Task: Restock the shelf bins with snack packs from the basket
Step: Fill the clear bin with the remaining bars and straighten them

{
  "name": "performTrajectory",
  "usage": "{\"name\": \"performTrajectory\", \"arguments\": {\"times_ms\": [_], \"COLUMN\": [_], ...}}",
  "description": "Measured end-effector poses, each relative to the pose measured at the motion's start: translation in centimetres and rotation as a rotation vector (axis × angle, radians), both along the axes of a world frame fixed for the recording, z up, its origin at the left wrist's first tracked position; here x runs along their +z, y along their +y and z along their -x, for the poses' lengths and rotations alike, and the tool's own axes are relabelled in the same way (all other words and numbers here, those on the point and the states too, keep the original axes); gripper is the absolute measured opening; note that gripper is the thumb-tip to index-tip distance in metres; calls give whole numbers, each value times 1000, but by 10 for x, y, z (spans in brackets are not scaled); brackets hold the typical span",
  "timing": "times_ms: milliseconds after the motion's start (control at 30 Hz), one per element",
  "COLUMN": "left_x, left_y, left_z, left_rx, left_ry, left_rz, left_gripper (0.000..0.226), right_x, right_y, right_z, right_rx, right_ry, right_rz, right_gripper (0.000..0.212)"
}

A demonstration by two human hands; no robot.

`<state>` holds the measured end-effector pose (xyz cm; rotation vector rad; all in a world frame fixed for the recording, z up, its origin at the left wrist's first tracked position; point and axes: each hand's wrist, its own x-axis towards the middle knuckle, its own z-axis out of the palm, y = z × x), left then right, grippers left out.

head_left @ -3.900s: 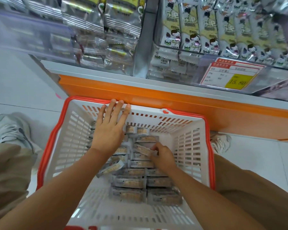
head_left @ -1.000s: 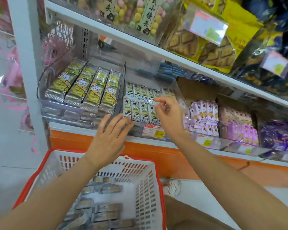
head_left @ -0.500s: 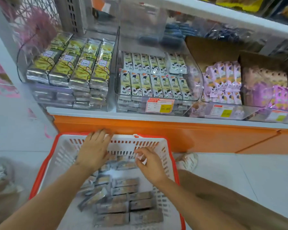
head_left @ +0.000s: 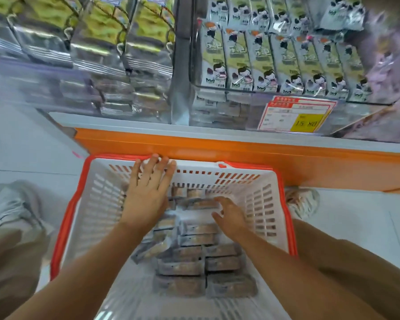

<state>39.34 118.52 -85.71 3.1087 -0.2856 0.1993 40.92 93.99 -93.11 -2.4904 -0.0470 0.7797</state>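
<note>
Down on the pale floor (head_left: 21,148), a white basket (head_left: 95,204) with a red rim holds snack packs (head_left: 189,266) laid in rows. The left hand (head_left: 146,197) lies flat, fingers (head_left: 153,167) straight, tips at the far rim. The right hand (head_left: 232,219) is inside, fingers loosely curled at a pack; whether it grips, I cannot tell. Above the orange shelf base (head_left: 217,148), one clear bin (head_left: 247,95) holds cartoon packs (head_left: 263,56) behind a price tag (head_left: 296,116), another silver-green packs (head_left: 95,40)

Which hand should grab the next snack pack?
The right hand: its fingers and thumb sit either side of a snack pack in the basket. The left hand lies flat, fingertips at the far rim.
</note>
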Motion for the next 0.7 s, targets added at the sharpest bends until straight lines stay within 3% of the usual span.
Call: {"name": "performTrajectory", "arguments": {"times_ms": [133,233,433,533,700], "left_x": [-9,-11,-10,-9,-2], "left_y": [3,2,0,0,-1], "left_z": [-2,-2,-2,-2,-1], "left_rx": [-23,-25,-10,-19,-12], "left_ry": [-68,-89,-90,-97,-39], "left_rz": [4,5,22,22,4], "left_gripper": [87,73,71,67,89], "right_x": [-21,-31,-40,-38,-24], "right_y": [4,6,15,17,17], "right_z": [-6,-3,3,3,7], "right_rx": [-29,29,74,93,35], "right_ry": [-4,2,-169,-130,-119], "right_rz": [24,113,264,288,207], "right_gripper": [53,56,18,15,18]}}
